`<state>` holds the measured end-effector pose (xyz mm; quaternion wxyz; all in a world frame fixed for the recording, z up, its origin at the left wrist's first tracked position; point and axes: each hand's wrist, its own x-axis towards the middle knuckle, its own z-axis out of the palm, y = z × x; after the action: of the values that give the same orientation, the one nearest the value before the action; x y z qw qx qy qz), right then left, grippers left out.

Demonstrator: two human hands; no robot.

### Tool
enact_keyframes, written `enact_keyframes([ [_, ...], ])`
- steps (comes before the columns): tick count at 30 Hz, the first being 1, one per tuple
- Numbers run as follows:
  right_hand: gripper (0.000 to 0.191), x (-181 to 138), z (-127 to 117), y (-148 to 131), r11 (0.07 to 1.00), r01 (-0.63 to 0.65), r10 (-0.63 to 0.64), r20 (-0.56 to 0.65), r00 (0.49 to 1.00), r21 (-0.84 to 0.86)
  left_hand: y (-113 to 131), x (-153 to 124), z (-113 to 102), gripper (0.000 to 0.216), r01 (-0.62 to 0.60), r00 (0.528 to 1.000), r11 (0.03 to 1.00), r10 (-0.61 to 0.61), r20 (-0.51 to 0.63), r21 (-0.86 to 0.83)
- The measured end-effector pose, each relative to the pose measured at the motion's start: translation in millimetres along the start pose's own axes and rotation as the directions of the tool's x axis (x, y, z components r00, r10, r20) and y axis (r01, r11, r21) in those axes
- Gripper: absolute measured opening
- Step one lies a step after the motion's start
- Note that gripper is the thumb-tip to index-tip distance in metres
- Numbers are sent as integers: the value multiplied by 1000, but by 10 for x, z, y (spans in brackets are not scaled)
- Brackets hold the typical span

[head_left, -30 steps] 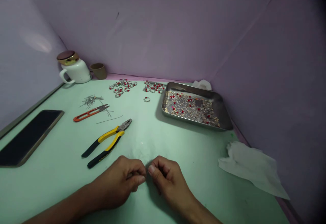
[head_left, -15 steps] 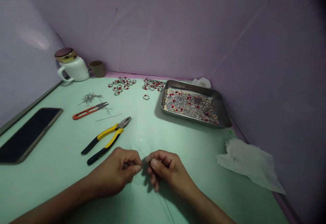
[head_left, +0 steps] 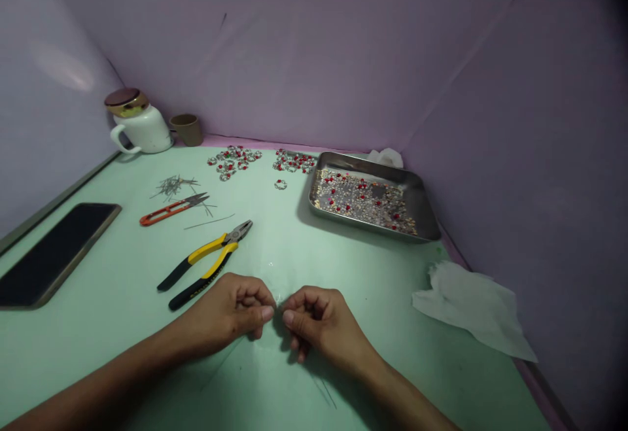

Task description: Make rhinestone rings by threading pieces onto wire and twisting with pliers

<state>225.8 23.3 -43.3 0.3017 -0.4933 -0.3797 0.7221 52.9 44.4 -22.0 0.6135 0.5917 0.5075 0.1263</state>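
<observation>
My left hand [head_left: 228, 310] and my right hand [head_left: 318, 323] sit close together near the front of the table, fingers curled and pinching. A thin wire [head_left: 321, 392] seems to run from them across the table, with a small glint between the fingertips. Whatever is inside the fingers is hidden. Nearest to my left hand lie yellow-and-black combination pliers [head_left: 210, 261]. Beyond them are orange thread snips [head_left: 171, 210], a loose pin [head_left: 209, 222] and a pile of metal pins [head_left: 173, 187].
A steel tray [head_left: 373, 195] holds red and silver beads. Beaded rings [head_left: 233, 161] lie behind my hands. A dark phone [head_left: 56, 254] is at left, a white lidded mug [head_left: 137, 130] and brown cup [head_left: 187, 130] at the back, and tissue [head_left: 466, 310] at right.
Both hands have drawn slightly up the picture and closer together. Thin wire lines now show below them. The whole scene has shifted a little upward in view.
</observation>
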Motion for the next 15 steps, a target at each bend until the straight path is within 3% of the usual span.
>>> enact_keyframes([
  [4, 21, -12, 20, 29, 1000, 11, -11, 1, 1000, -26, -19, 14, 11, 18, 28, 1000, 996, -28, 3, -88],
  [9, 19, -23, 35, 58, 998, -38, 39, 9, 999, -49, -17, 1, 107, 13, 51, 991, 993, -63, -121, -102],
  [15, 33, 7, -12, 42, 998, -44, 39, 94, 995, 52, 20, 1, 124, 10, 38, 977, 982, -75, -201, -186],
])
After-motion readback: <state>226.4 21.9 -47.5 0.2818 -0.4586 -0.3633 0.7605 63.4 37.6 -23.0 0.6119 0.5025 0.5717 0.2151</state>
